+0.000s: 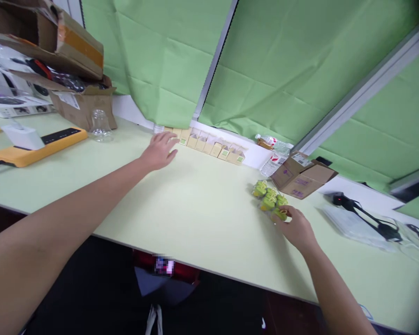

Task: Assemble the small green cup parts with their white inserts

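The left hand [158,151] is an open grip, fingers spread, above the smooth pale-green desk [209,209] and just short of a row of about nine small cardboard cartons [209,148] along the wall. The right hand [295,228] curls against a clump of five or six glossy green packets [269,200], its hold unclear. A wide stretch of desk lies between the hands.

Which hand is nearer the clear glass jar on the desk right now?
Left. The left hand is just right of the clear glass jar in view, with open space between them. The right hand is much farther away, across the desk at the green items.
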Available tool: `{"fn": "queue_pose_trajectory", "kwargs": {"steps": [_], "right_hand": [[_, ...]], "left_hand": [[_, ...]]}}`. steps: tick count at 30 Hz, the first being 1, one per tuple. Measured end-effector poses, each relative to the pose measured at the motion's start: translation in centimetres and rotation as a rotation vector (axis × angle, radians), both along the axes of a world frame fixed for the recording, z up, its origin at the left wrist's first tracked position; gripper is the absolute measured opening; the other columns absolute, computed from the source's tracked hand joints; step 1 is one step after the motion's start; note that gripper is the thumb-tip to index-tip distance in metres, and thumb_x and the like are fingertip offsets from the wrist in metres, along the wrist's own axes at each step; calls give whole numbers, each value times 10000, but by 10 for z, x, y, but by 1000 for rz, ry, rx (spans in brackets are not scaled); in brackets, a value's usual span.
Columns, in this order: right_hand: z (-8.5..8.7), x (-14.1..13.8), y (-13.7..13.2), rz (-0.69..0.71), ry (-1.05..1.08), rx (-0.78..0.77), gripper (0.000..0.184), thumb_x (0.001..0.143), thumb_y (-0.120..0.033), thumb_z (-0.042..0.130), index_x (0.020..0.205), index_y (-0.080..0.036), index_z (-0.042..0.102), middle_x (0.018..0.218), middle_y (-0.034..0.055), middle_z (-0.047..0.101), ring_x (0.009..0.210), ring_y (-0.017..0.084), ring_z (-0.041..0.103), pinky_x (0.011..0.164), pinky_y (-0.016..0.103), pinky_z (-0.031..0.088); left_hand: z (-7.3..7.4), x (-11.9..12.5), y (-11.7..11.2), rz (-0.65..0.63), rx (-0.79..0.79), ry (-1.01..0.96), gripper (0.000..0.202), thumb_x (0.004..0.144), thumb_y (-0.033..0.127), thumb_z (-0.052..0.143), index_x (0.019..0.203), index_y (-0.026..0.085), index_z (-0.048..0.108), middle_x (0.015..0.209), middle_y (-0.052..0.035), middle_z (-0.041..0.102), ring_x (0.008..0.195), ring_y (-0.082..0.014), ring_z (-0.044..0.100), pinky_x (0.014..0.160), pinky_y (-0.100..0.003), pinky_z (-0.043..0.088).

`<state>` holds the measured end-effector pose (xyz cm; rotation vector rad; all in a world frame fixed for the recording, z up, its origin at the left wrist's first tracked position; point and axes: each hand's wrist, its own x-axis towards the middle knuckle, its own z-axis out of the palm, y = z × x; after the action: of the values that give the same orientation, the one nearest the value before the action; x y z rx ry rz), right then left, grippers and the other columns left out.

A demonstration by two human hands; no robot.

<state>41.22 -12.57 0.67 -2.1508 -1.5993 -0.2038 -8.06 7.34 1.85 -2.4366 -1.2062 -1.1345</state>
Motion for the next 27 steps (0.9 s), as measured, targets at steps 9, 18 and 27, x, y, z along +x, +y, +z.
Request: {"fn": "queue_pose_trajectory", "kwargs": {"steps": [9,18,27], "right_hand": [[31,-94,-4,345,402,-204,300,776,-476,636,963,-242,659,947,68,712,844,230,675,714,344,540],[32,-211,109,719,399,-274,153,775,-361,641,736,-215,662,747,-8,681,711,154,611,695,283,457],[-6,-224,126,604,1087,-30,226,748,-414,658,773,-233,525,780,-22,618,756,164,599,676,319,550]], "left_hand": [[3,125,-84,-638,-544,65,667,772,534,662,1323,189,511,1370,-141,551,1213,-277,558,1018,-376,439],[-26,110,-64,-513,-719,-182,570,653,471,773,1125,212,586,1055,-73,691,911,-239,657,749,-319,494],[-31,91,-43,-398,-706,-245,723,588,533,800,1208,234,578,1003,-35,703,866,-217,658,730,-309,502]]}}
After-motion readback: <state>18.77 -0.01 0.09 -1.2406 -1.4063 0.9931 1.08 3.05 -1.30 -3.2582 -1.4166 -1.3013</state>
